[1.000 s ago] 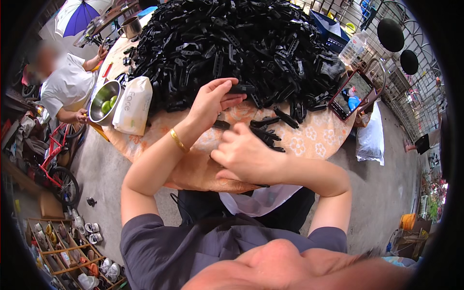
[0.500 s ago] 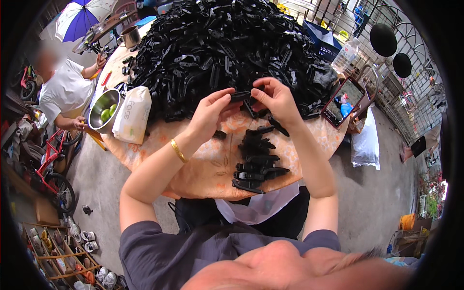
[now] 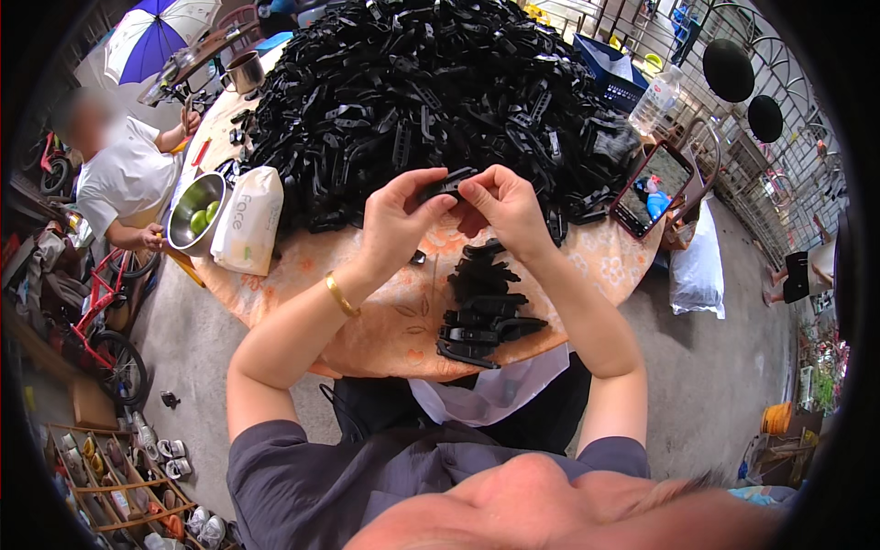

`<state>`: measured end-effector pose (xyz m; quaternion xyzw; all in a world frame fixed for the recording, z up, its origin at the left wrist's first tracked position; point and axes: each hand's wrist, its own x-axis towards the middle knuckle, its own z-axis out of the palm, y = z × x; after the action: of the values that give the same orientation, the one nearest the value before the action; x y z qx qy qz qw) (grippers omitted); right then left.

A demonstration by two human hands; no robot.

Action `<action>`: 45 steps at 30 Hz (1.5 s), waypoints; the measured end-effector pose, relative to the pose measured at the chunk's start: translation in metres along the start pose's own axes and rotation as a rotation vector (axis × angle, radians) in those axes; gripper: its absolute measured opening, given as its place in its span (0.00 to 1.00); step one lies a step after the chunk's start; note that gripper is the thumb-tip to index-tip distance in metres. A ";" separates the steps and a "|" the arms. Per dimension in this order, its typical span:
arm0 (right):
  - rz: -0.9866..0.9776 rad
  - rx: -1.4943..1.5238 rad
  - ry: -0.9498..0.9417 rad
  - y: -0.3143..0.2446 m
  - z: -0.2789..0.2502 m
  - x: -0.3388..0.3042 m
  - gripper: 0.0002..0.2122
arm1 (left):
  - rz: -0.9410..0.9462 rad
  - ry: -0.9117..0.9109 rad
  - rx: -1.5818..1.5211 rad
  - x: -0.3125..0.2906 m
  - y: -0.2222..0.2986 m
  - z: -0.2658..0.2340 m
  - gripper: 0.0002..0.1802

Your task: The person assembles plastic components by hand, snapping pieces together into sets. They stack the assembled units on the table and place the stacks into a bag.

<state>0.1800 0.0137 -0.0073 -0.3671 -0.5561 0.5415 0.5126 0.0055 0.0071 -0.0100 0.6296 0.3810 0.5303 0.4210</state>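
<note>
Between my two hands, above the table, is a small black plastic part [image 3: 449, 183]. My left hand [image 3: 403, 213] grips one end of it between thumb and fingers. At its other end my right hand [image 3: 502, 209] pinches with thumb and forefinger; its fingertips partly hide the part. A big heap of similar black plastic parts [image 3: 412, 101] rises just beyond my hands. Nearer to me, several black parts [image 3: 486, 307] lie in a rough column on the orange patterned tablecloth [image 3: 385, 339]. One small black piece [image 3: 419, 258] rests by itself below my left hand.
At left are a metal bowl of green fruit [image 3: 176, 220], a white tissue pack [image 3: 247, 225] and a metal mug [image 3: 245, 71]. A person in a white shirt [image 3: 128, 165] sits there. A phone [image 3: 653, 188] and a clear bottle [image 3: 655, 101] stand at right. A white bag [image 3: 500, 399] covers my lap.
My right hand has come in closer to the left, and its fingers now pinch the black part. The loose black part near my right wrist no longer shows.
</note>
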 end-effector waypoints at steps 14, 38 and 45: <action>-0.481 -0.680 -0.154 -0.033 -0.017 -0.011 0.12 | 0.249 -0.123 0.308 -0.002 0.022 -0.004 0.23; -0.690 -0.930 -0.267 -0.019 -0.023 -0.008 0.08 | -0.558 -0.457 -0.310 0.005 0.008 -0.010 0.21; -0.444 -0.988 0.604 -0.021 -0.080 0.022 0.10 | -0.624 -0.407 -0.402 0.002 -0.010 -0.011 0.20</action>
<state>0.2559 0.0503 0.0078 -0.5737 -0.6345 -0.0271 0.5172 -0.0054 0.0140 -0.0172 0.4815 0.3515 0.3059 0.7423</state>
